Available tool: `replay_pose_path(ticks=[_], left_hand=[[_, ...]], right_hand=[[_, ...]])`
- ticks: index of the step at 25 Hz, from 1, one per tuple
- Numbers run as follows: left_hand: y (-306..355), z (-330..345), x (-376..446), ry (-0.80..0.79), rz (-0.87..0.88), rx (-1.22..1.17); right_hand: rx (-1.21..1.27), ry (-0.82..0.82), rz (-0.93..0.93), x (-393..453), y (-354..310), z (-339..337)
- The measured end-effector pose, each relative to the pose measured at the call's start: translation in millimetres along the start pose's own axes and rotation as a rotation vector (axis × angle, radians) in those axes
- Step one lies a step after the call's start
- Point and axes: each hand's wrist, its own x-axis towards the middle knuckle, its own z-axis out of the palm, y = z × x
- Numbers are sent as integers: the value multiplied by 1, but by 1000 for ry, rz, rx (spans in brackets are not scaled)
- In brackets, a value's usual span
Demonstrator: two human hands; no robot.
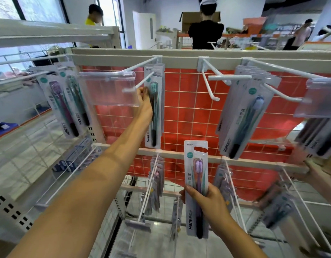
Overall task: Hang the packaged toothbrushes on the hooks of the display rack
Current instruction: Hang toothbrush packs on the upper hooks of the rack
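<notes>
Nearest the lens: right hand [209,201], fingers [189,190] wrapped round the lower half of a purple toothbrush pack [196,187], held upright in front of the rack's middle rail, not yet on any hook. Farther out: left hand [145,101], fingers closed on the edge of a teal toothbrush pack [154,107], already threaded on the upper left hook [142,82] just behind a clear price tag holder [108,88].

Probably very light, each pack: thin card backing, clear blister over the brush, stiff lengthwise yet easily bent or creased. Glossy plastic, likely a bit slippery. Best held low on the card edges, top cutout left free for the hook tip. Weakest point by the look of it: narrow card strip round the cutout, prone to tearing if forced.

Readable print: "NO.911" at the top of both packs, "Hane" down the lower card, two Chinese characters at mid-card on the purple one. More packs [241,116] hanging toward the rack's right edge, same "Hane" mark.
</notes>
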Motion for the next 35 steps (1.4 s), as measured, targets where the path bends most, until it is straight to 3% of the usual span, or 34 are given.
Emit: replay_pose_path(ticks=[3, 9, 13, 16, 23, 35], left_hand=[[-6, -6, 4, -51, 14, -36], [-40, -48, -13, 105, 77, 269], [-71, -99, -47, 55, 10, 375], [-74, -139, -72, 79, 2, 325], [-53, -217, -92, 302, 19, 219], [-57, -285, -25, 157, -9, 300]], right_hand=[[32, 0, -3, -3, -7, 4], [82, -36, -15, -12, -17, 14], [135, -113, -9, -20, -21, 31], [153, -207, -4, -26, -26, 51], [170, -346, -6, -24, -39, 108], [140, -391, 60, 29, -67, 223]])
